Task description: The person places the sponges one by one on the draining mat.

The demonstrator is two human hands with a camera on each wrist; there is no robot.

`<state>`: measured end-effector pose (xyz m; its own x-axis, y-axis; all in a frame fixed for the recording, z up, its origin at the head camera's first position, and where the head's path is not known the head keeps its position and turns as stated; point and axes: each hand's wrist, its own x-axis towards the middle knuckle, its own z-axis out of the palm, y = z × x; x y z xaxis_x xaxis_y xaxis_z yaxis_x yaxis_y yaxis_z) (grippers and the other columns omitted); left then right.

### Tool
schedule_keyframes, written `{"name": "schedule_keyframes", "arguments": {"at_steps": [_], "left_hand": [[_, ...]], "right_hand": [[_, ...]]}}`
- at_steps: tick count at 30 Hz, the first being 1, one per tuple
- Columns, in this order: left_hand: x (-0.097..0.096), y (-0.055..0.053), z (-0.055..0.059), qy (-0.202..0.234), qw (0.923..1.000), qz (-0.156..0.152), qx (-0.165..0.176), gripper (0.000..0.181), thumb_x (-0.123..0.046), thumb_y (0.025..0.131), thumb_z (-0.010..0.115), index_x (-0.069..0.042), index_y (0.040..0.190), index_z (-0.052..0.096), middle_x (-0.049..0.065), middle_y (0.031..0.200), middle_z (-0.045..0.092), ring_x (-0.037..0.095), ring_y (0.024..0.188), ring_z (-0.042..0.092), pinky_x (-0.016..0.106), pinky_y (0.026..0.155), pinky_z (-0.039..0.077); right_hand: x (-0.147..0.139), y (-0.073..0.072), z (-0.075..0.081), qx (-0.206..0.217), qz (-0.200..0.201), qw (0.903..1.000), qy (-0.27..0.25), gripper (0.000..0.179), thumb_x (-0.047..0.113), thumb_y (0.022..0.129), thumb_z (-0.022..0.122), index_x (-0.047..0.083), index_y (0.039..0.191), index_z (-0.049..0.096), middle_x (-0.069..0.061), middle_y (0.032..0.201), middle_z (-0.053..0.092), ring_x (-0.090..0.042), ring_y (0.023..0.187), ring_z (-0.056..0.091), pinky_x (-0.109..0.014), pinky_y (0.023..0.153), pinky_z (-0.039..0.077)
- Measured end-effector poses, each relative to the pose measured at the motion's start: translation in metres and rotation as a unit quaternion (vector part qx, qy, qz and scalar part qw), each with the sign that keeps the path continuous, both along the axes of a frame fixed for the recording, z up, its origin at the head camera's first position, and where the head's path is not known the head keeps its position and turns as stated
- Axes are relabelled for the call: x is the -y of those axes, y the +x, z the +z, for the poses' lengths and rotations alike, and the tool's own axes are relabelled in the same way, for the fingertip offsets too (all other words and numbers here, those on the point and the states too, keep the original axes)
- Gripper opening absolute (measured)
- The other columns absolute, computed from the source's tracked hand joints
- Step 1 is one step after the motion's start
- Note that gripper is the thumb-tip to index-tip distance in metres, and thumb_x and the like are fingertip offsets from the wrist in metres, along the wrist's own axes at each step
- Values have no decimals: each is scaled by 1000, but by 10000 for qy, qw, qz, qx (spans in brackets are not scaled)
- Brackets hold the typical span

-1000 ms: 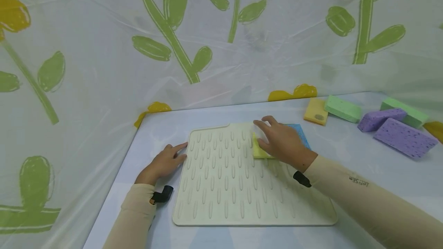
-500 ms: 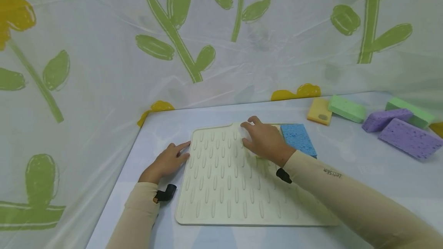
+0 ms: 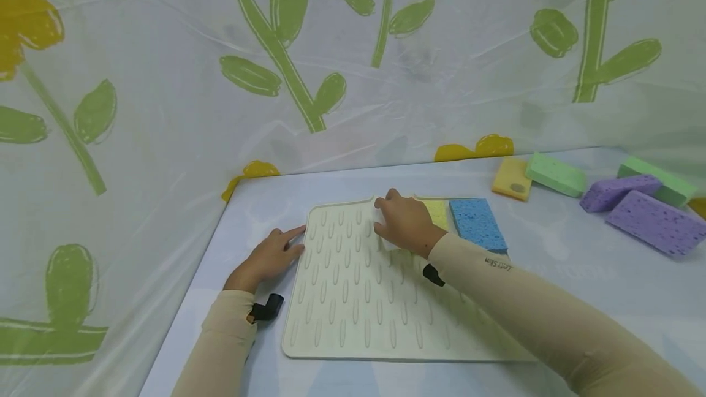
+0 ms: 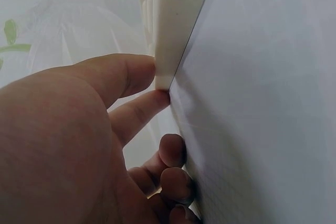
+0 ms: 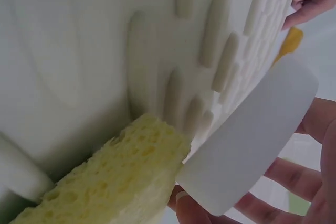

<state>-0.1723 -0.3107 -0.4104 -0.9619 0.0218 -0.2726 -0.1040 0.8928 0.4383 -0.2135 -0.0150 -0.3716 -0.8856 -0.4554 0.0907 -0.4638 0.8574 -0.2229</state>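
Note:
My right hand point(image 3: 405, 222) grips a smooth white block point(image 5: 252, 140) with rounded edges, likely a sponge, over the back part of a cream ridged mat point(image 3: 342, 299). The right wrist view shows it between thumb and fingers, beside a yellow sponge point(image 5: 126, 171). In the head view that yellow sponge point(image 3: 436, 210) is partly covered by the hand. A blue sponge point(image 3: 477, 224) lies to its right on the mat. At the mat's left edge, my left hand point(image 3: 267, 258) touches the rim with thumb and index finger point(image 4: 144, 111); its other fingers bend loosely against the table.
At the back right of the table point(image 3: 551, 231) lie an orange-yellow sponge point(image 3: 512, 179), a green one point(image 3: 556, 174) and another green one point(image 3: 673, 185). Two purple sponges point(image 3: 656, 219) lie near them, one leaning. A flower-printed curtain point(image 3: 182, 109) hangs behind.
My right hand has moved left across the mat with the white block, uncovering the blue sponge and part of the yellow one. The left hand stays at the mat's edge. The head view shifts slightly.

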Motion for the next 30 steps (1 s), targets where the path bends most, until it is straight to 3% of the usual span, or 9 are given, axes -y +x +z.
{"name": "schedule_keyframes", "arguments": {"at_steps": [10, 16, 24, 30], "left_hand": [[0, 0, 2, -21, 10000, 16, 34, 56, -34, 102, 54, -27, 155, 39, 9, 100, 45, 22, 82, 47, 34, 69, 38], [2, 1, 1, -14, 10000, 42, 27, 56, -34, 102, 54, -26, 155, 39, 9, 98, 45, 21, 80, 47, 34, 68, 37], [3, 1, -1, 34, 10000, 23, 21, 56, -35, 102, 54, -27, 155, 40, 9, 97, 45, 21, 79, 46, 34, 68, 37], [2, 0, -1, 36, 10000, -25, -10, 56, -36, 102, 54, -28, 155, 40, 9, 97, 45, 21, 78, 46, 34, 67, 37]], "right_hand": [[8, -3, 3, 162, -220, 9996, 86, 49, 34, 93, 67, 10, 135, 61, -14, 121, 62, -18, 66, 57, -32, 56, 48], [17, -5, 0, 233, -246, 9993, 181, 50, 33, 94, 66, 8, 136, 60, -16, 120, 61, -19, 61, 56, -29, 50, 44], [24, -7, -2, 190, -201, 9986, 447, 47, 33, 95, 65, 6, 133, 61, -17, 118, 61, -21, 68, 56, -35, 60, 53], [26, -7, -3, 242, -163, 9980, 555, 45, 33, 96, 64, 7, 132, 61, -17, 117, 61, -21, 67, 56, -38, 60, 53]]}}
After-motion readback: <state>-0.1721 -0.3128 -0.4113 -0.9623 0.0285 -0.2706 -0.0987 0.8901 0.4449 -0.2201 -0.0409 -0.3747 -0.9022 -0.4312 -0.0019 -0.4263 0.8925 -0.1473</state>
